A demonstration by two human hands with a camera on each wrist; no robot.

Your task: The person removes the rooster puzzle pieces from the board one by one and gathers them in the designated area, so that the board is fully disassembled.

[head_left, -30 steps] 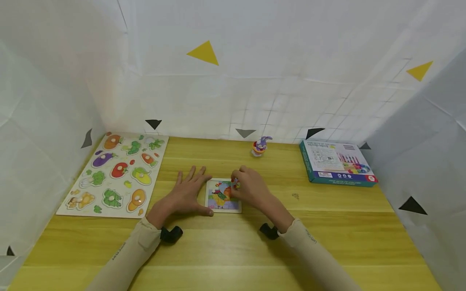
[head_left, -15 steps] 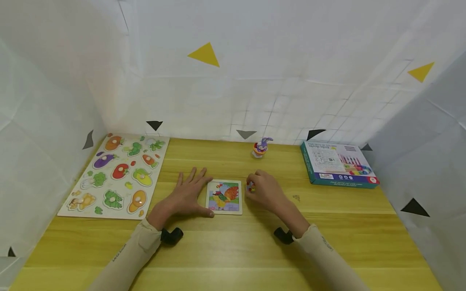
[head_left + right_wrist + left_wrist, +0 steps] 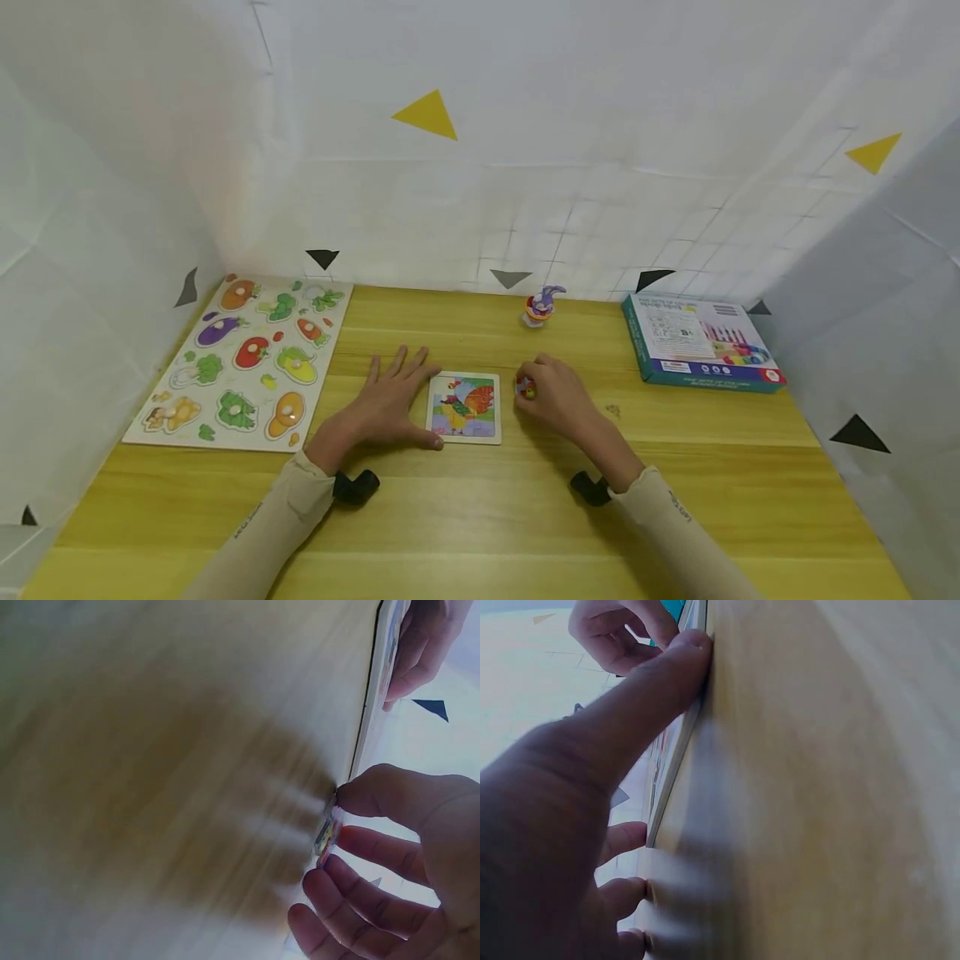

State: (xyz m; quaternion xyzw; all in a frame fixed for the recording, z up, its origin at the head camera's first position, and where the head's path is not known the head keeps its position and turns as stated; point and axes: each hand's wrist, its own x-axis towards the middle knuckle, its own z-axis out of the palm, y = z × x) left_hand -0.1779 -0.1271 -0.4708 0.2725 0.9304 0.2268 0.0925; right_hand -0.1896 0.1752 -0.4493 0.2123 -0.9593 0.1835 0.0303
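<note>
A small square jigsaw [image 3: 465,407] with a pale frame and a rooster picture lies on the wooden table. My left hand [image 3: 386,402] rests beside it with fingers spread. Its index finger and thumb reach the jigsaw's left corners; in the left wrist view the thumb [image 3: 667,679] overlaps the frame's edge. To the right of the jigsaw, my right hand [image 3: 557,398] pinches a small flat colourful piece [image 3: 327,834] between thumb and fingers, close over the table. Red, yellow and blue show on this piece, partly hidden by the fingers; I cannot tell its kind.
A vegetable peg puzzle board [image 3: 258,379] lies at the left. Behind the jigsaw stands a purple rabbit figurine [image 3: 540,306]. A flat teal-sided box [image 3: 701,342] lies at the back right. White sheeting [image 3: 600,192] encloses the back and sides.
My right hand has moved right, off the jigsaw's right edge to the table beside it, with the small colourful piece still pinched. The rooster picture is now uncovered. My left hand has stayed put.
</note>
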